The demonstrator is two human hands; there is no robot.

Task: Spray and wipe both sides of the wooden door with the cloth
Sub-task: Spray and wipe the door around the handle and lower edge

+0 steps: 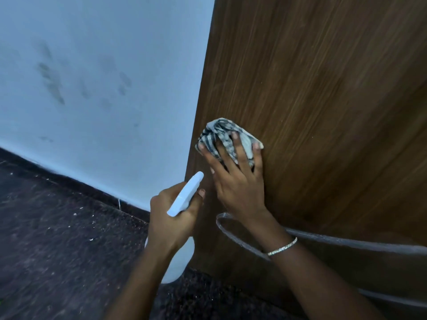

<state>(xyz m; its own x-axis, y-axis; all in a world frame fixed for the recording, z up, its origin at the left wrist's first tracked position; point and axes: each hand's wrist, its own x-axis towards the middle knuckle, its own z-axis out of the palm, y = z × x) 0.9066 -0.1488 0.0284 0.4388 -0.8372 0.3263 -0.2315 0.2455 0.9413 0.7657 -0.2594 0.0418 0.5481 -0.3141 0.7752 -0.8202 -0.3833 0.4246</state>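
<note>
1. The wooden door (323, 88) fills the view from 12 to 5 o'clock, its brown grain running lengthwise and its edge meeting the wall near the middle
2. The cloth (223, 135), bunched and patterned dark and pale, lies against the door close to the centre, just toward 1 o'clock
3. The right hand (238, 183) is spread flat with straight fingers, pressing the cloth onto the wood; a bracelet (282, 247) circles the wrist
4. The left hand (169, 224), at 6 o'clock, grips the white spray bottle (184, 197) with curled fingers, nozzle aimed toward 1 o'clock
5. A pale blue wall (104, 65) with dark smudges sits at 10 o'clock; a dark skirting (69, 180) and a dark speckled floor (57, 245) lie at 8 o'clock
</note>
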